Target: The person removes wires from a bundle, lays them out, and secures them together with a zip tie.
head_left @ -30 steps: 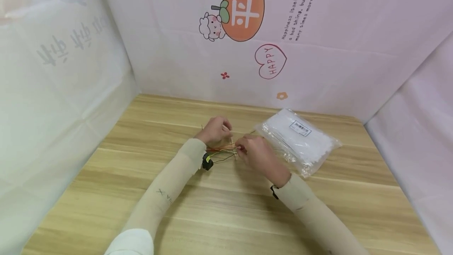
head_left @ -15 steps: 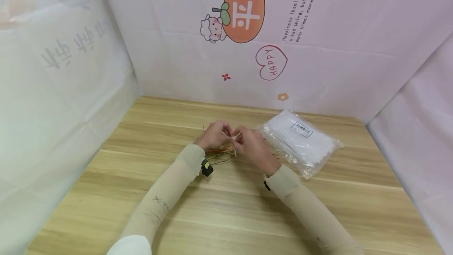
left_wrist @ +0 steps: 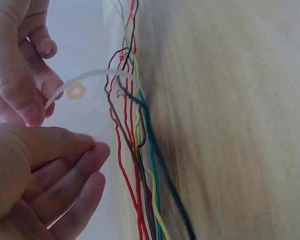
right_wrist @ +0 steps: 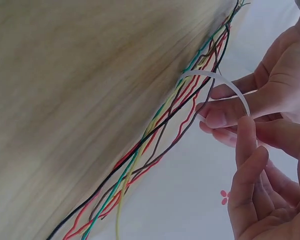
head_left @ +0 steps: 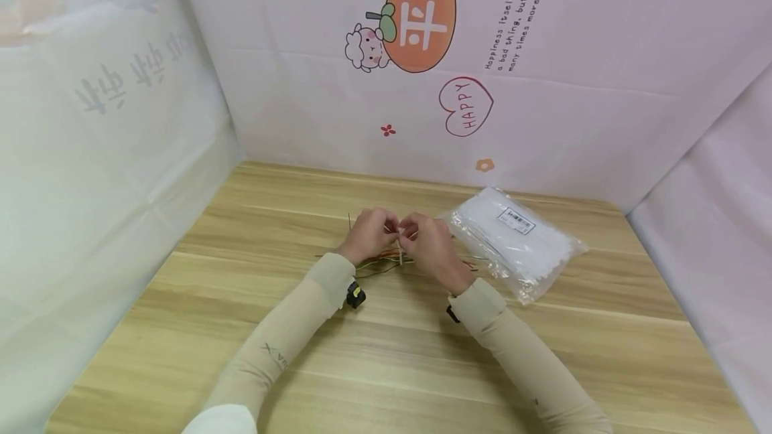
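Observation:
A white cable tie (right_wrist: 217,77) loops round a bundle of thin wires (left_wrist: 132,120) in red, black, green, yellow and brown. My right hand (head_left: 431,246) pinches one end of the tie between thumb and forefinger. My left hand (head_left: 370,234) faces it closely, thumb and forefinger together; a small whitish bit, seemingly the tie's other end, shows at their tips in the right wrist view. In the head view the hands nearly touch above the wires, and their fingers cover much of the tie.
A clear plastic bag (head_left: 512,240) of white cable ties with a barcode label lies right of the hands on the wooden table (head_left: 386,353). Printed white cloth (head_left: 301,86) stands behind the table and at both sides.
My right hand has left the wires and moved up and left to meet the left hand at the tie. The left hand has shifted slightly. The bag stays put.

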The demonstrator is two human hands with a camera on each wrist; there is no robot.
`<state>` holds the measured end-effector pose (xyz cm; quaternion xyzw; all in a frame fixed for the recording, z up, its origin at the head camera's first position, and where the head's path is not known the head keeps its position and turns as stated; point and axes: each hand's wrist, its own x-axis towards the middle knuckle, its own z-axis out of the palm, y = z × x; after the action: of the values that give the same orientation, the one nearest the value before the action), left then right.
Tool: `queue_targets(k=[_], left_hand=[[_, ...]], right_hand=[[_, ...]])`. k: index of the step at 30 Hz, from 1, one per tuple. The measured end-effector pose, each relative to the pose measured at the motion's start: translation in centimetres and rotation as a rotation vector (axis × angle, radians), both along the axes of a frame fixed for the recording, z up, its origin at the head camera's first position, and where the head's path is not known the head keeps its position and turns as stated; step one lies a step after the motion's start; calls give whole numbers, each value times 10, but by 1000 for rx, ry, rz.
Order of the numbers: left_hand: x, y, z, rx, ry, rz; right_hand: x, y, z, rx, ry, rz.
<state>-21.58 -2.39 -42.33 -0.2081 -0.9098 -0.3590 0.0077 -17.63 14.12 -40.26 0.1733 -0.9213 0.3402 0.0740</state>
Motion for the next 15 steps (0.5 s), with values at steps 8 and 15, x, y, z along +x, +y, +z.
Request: queue_targets(k=[8, 15], left_hand=[[6, 4, 3, -59, 73, 39], [8, 6, 4, -81, 76, 47]], right_hand=[[-2, -1, -2, 28, 22, -8], [-4, -1, -4, 53, 67, -7]])
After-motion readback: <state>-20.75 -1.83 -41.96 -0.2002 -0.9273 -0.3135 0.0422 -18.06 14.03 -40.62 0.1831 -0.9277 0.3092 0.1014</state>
